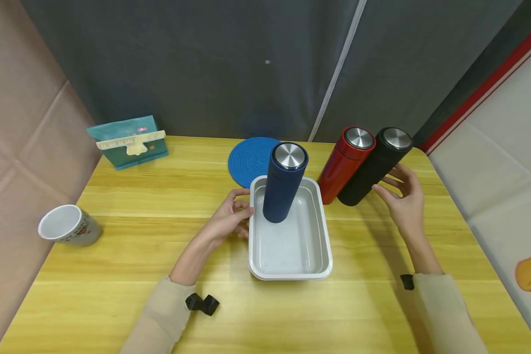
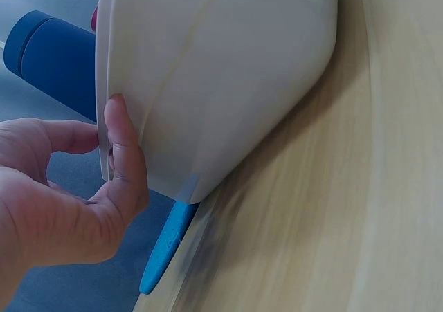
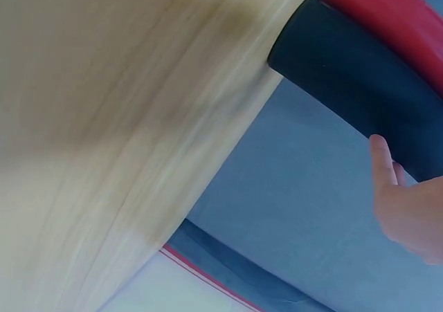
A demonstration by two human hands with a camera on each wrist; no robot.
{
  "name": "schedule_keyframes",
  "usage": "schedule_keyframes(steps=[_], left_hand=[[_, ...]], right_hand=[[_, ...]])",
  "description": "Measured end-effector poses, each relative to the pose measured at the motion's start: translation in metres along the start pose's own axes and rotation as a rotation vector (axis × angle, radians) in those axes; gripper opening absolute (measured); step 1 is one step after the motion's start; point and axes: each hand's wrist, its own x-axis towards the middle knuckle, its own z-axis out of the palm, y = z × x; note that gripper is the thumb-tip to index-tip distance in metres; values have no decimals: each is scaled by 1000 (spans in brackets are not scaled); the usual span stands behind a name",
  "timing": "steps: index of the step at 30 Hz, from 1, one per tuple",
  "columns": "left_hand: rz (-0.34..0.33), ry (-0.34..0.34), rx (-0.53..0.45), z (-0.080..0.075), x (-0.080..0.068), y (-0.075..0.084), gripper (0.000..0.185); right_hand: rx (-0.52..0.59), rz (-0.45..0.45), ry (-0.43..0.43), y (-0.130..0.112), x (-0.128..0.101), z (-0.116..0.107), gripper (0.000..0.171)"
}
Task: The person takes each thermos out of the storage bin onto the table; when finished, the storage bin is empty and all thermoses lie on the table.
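Your left hand pinches the white tray's left rim; blue flask stands inside. Your right hand, fingers loose, nears the black flask; contact unclear, wrist view crops it.

A yellow wooden table carries a white tray; behind it a blue mat, right two flasks, far left a mug and card.
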Motion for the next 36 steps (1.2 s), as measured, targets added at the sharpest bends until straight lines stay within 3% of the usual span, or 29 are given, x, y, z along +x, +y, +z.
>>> schedule_keyframes(steps=[7,12,22,36], left_hand=[[-3,-1,1,0,0,0,55],[-5,0,-6,-1,-1,1,55],[-5,3,8,0,-1,2,55],[0,11,16,0,0,1,53]], right_hand=[[-149,-20,-52,-9,-12,-7,60],[-218,-35,-117,-20,-23,-1,58],[-223,-108,-404,-39,-30,50,59],[-145,-40,-567,-40,-23,113,65]])
